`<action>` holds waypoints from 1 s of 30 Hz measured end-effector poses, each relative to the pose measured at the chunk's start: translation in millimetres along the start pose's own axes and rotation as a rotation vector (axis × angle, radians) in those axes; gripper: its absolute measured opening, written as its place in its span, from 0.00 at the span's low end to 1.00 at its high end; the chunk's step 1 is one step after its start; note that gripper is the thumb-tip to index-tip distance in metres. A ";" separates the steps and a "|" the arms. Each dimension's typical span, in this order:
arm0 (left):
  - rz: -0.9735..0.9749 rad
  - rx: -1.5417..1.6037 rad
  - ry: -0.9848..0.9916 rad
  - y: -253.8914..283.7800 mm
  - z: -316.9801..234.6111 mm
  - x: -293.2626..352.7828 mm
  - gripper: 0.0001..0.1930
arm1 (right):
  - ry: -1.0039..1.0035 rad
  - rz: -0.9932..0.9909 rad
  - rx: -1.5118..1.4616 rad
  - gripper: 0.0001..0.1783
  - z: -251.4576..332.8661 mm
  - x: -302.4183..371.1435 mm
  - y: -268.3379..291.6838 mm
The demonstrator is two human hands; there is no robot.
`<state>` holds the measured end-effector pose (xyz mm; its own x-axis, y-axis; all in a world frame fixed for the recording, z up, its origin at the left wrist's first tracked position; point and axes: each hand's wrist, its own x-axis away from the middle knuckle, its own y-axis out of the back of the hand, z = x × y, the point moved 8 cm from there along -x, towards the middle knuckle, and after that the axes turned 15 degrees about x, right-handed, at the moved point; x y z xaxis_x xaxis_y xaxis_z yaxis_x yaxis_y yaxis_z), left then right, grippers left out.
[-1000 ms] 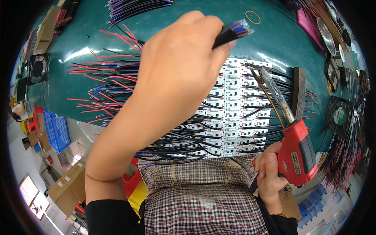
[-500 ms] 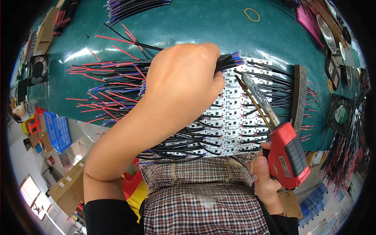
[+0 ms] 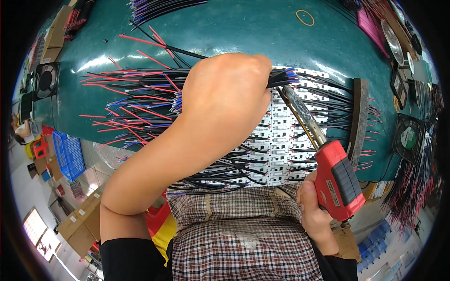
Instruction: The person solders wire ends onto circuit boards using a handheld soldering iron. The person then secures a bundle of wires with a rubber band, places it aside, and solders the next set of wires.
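My left hand [image 3: 227, 96] is closed round a bundle of black cables [image 3: 279, 78], whose blue and bare wire ends point right over the circuit boards [image 3: 281, 129]. The white boards lie joined in a panel with small dark parts, and cables run off both sides. In my right hand [image 3: 315, 208] is a red and black gun-shaped soldering iron [image 3: 338, 182]. Its metal barrel and thin brass-coloured tube slant up left, with the tip just below the bundle's wire ends. Whether the tip touches a board I cannot tell.
A dark bar [image 3: 358, 122] lies across the right-hand cables. Small black fans [image 3: 46, 80] stand at both sides of the green table [image 3: 225, 28]. More cables [image 3: 164, 11] lie at the far edge, near a rubber band [image 3: 305, 18]. A blue basket [image 3: 69, 154] is off to the left.
My left hand and the cable bundle have shifted slightly right. My right hand has brought the soldering iron a little left and up, its tip still close to the wire ends.
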<state>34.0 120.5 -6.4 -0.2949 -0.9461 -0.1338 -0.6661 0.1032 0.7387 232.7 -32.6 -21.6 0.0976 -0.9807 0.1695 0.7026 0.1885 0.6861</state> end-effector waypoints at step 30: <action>0.014 0.013 0.001 -2.4 1.7 -2.1 0.09 | -0.125 -0.043 -0.032 0.11 -13.5 11.9 3.0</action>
<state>35.1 122.8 -9.0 -0.3035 -0.9449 -0.1229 -0.6708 0.1203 0.7318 245.5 -44.4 -27.1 -0.0202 -0.9733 0.2288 0.7264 0.1429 0.6722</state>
